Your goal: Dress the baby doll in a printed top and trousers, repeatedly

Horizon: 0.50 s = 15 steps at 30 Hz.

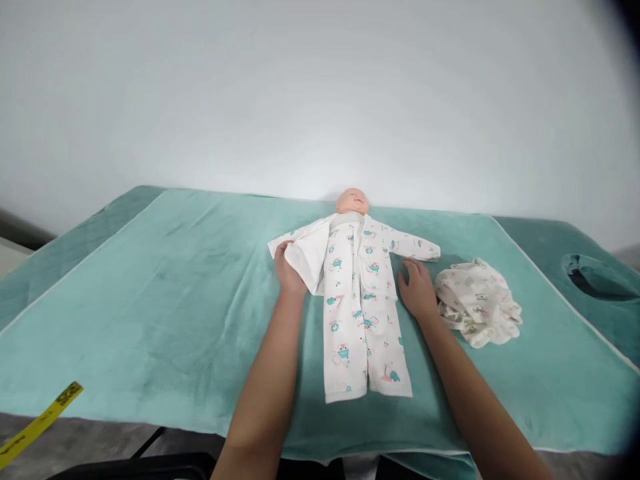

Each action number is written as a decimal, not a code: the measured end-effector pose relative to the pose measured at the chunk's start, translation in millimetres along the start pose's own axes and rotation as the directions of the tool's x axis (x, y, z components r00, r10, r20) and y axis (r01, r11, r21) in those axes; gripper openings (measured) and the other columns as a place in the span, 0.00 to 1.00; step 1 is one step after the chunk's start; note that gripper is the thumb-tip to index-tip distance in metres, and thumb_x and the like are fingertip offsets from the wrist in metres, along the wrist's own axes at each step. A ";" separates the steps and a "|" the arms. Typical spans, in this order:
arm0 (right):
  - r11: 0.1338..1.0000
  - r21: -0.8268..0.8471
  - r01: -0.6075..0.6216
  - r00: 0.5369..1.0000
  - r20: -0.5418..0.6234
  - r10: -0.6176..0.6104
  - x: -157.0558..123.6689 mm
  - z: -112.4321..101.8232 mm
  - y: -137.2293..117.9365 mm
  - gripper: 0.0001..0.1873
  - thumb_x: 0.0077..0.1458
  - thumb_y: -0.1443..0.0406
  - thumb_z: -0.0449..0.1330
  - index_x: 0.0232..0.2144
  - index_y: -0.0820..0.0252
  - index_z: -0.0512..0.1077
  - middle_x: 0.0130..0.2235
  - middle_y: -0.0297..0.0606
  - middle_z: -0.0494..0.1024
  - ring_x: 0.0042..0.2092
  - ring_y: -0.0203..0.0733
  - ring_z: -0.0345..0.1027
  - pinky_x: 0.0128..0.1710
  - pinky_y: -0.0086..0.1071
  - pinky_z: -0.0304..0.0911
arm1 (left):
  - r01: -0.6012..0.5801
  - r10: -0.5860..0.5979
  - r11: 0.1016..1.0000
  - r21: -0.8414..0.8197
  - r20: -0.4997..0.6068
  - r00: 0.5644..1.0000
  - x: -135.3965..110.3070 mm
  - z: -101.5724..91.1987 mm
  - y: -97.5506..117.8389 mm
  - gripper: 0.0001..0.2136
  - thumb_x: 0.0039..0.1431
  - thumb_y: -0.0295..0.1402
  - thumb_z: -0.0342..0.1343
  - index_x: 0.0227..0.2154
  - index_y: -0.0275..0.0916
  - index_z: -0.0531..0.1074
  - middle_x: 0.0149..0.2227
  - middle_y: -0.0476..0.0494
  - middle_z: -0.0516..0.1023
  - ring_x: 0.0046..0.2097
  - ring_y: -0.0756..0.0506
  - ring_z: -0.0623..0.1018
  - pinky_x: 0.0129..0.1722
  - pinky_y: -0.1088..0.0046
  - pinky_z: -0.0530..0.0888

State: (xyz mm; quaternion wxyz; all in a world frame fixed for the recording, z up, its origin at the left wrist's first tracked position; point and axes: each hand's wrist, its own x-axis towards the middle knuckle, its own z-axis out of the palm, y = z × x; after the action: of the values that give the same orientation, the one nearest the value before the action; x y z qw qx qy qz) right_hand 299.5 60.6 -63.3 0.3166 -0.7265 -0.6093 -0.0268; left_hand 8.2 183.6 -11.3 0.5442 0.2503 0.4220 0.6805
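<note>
Leftward, open towel [150, 300] flanks left hand [289, 270] gripping flap [309, 257].

soft matt cloth romper [361, 303] on a smooth plastic doll [352, 201]; plush teal towel [165, 300]; crumpled cloth garment [477, 303].

Teal towel [165, 293] over a padded table [600, 293], crumpled printed cloth [477, 303] on it, yellow tape [40, 421] lower left.

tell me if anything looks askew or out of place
The romper on the doll lies open on one side, its flap held out by the left hand. Beside the right hand a second garment lies crumpled.
</note>
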 end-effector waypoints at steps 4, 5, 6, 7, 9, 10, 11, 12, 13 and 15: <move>1.000 0.015 -0.021 1.000 0.018 0.021 0.2 4.8 6.7 0.18 0.59 0.63 0.53 0.49 0.62 0.71 0.52 0.53 0.75 0.57 0.55 0.64 0.58 0.49 0.62 | -0.096 0.097 0.995 0.017 -0.110 0.989 15.0 -17.3 11.2 0.05 0.51 0.31 0.50 0.33 0.42 0.62 0.33 0.48 0.77 0.37 0.46 0.79 0.43 0.66 0.75; 1.000 0.021 -0.021 1.000 0.013 0.021 0.6 4.5 7.4 0.17 0.59 0.63 0.53 0.49 0.62 0.71 0.52 0.52 0.75 0.57 0.54 0.64 0.58 0.49 0.62 | -0.154 0.161 0.986 0.062 -0.142 0.977 16.3 -19.9 11.5 0.06 0.52 0.30 0.50 0.34 0.42 0.63 0.36 0.47 0.78 0.40 0.46 0.80 0.44 0.66 0.75; 0.999 0.025 -0.021 1.000 0.005 0.021 1.1 3.9 7.1 0.17 0.59 0.62 0.53 0.48 0.61 0.72 0.52 0.51 0.75 0.56 0.54 0.65 0.57 0.49 0.62 | -0.234 0.256 0.961 0.144 -0.157 0.954 16.6 -20.8 10.5 0.07 0.54 0.30 0.49 0.36 0.42 0.64 0.40 0.45 0.78 0.44 0.46 0.79 0.47 0.66 0.75; 0.999 0.029 -0.024 1.000 -0.004 0.024 1.6 3.3 5.9 0.17 0.59 0.62 0.53 0.48 0.61 0.72 0.52 0.51 0.75 0.56 0.54 0.65 0.57 0.49 0.63 | -0.327 0.368 0.910 0.255 -0.137 0.919 16.1 -19.7 8.2 0.08 0.56 0.30 0.48 0.39 0.43 0.66 0.44 0.44 0.78 0.48 0.45 0.79 0.50 0.66 0.74; 0.999 0.039 -0.032 0.999 -0.019 0.033 2.4 2.1 1.7 0.16 0.59 0.62 0.53 0.46 0.60 0.72 0.51 0.50 0.76 0.55 0.54 0.66 0.56 0.50 0.63 | -0.501 0.550 0.720 0.480 0.045 0.834 14.9 -10.5 0.6 0.11 0.61 0.31 0.47 0.45 0.43 0.69 0.51 0.42 0.76 0.55 0.44 0.75 0.57 0.64 0.71; 0.998 0.047 -0.033 0.999 -0.023 0.035 2.7 1.5 -0.4 0.15 0.59 0.62 0.53 0.46 0.60 0.73 0.50 0.51 0.76 0.54 0.55 0.66 0.56 0.50 0.63 | -0.572 0.577 0.607 0.552 0.190 0.795 15.3 -2.8 -4.2 0.13 0.62 0.32 0.47 0.47 0.43 0.69 0.53 0.40 0.76 0.58 0.43 0.73 0.60 0.62 0.69; 0.998 0.058 -0.034 0.999 -0.025 0.036 3.1 1.0 -2.1 0.15 0.59 0.62 0.53 0.45 0.60 0.73 0.50 0.51 0.76 0.54 0.55 0.66 0.56 0.51 0.63 | -0.630 0.556 0.510 0.585 0.335 0.761 16.7 6.3 -9.2 0.13 0.63 0.32 0.48 0.49 0.42 0.70 0.55 0.39 0.75 0.60 0.42 0.72 0.62 0.60 0.67; 0.997 0.075 -0.036 0.999 -0.028 0.038 3.3 0.2 -3.4 0.14 0.59 0.62 0.53 0.44 0.60 0.73 0.49 0.50 0.77 0.53 0.55 0.67 0.56 0.51 0.62 | -0.679 0.509 0.428 0.596 0.462 0.726 19.4 16.1 -14.0 0.14 0.63 0.33 0.49 0.51 0.41 0.70 0.56 0.37 0.74 0.61 0.40 0.71 0.63 0.58 0.65; 0.994 0.100 -0.039 0.999 -0.033 0.043 3.5 -0.8 -4.5 0.14 0.59 0.62 0.53 0.43 0.60 0.73 0.48 0.50 0.77 0.53 0.54 0.67 0.56 0.52 0.62 | -0.715 0.456 0.359 0.600 0.555 0.696 23.3 25.6 -18.4 0.15 0.63 0.33 0.50 0.51 0.40 0.71 0.56 0.36 0.74 0.62 0.39 0.70 0.64 0.56 0.63; 0.982 0.179 -0.056 0.996 -0.053 0.066 4.0 -4.6 -8.2 0.13 0.60 0.61 0.53 0.42 0.59 0.73 0.47 0.49 0.78 0.52 0.53 0.68 0.55 0.50 0.63 | -0.731 0.366 0.250 0.635 0.637 0.678 33.3 41.0 -25.3 0.15 0.62 0.33 0.51 0.51 0.39 0.72 0.56 0.34 0.75 0.61 0.36 0.71 0.64 0.53 0.62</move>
State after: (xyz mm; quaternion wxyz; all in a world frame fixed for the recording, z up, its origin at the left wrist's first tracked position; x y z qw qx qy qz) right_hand 294.7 62.2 -54.4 0.3984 -0.7126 -0.5772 0.0157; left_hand 45.0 229.0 -15.4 0.1284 0.7386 0.4743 0.4616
